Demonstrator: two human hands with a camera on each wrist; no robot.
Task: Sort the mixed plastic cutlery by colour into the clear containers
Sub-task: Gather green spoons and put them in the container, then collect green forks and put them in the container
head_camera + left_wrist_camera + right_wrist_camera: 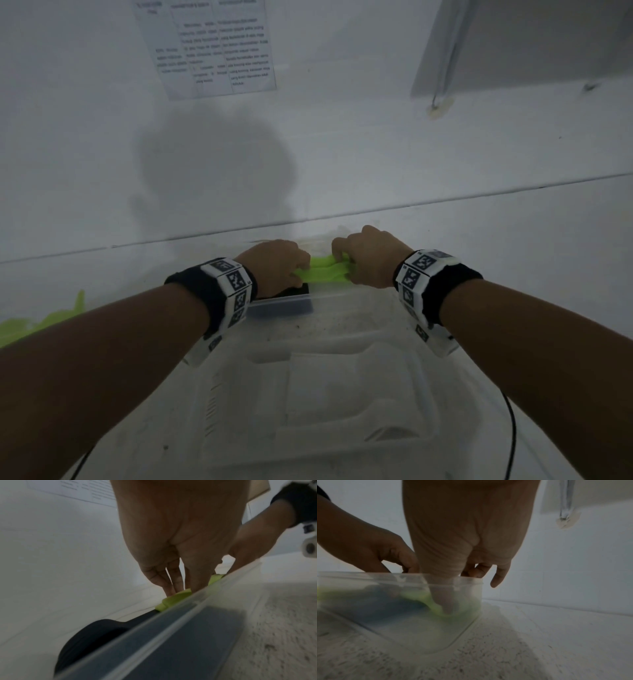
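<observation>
At the far left edge of the head view, a heap of lime-green cutlery was seen lying on the pale speckled surface, partly hidden behind the left forearm.

The left hand was observed reaching down into a clear container, its fingers curled down onto the left end of a bundle of green cutlery pieces. In the left wrist view the fingertips were seen pressed against the green plastic just behind the container's near wall. A dark blue-black utensil was noted lying inside the same container, under and to the left of the green bundle; its exact type could not be told.

The bundle was recorded as lying horizontally across the far part of the container, spanning the gap between the two hands.

The right hand was seen gripping the bundle's right end, with the thumb reaching down inside the container onto the green plastic and the little finger extended outside the wall.

On the white wall behind, a printed sheet was noted; its text was too blurred to read. A black cable was seen running beneath the right forearm.
</observation>
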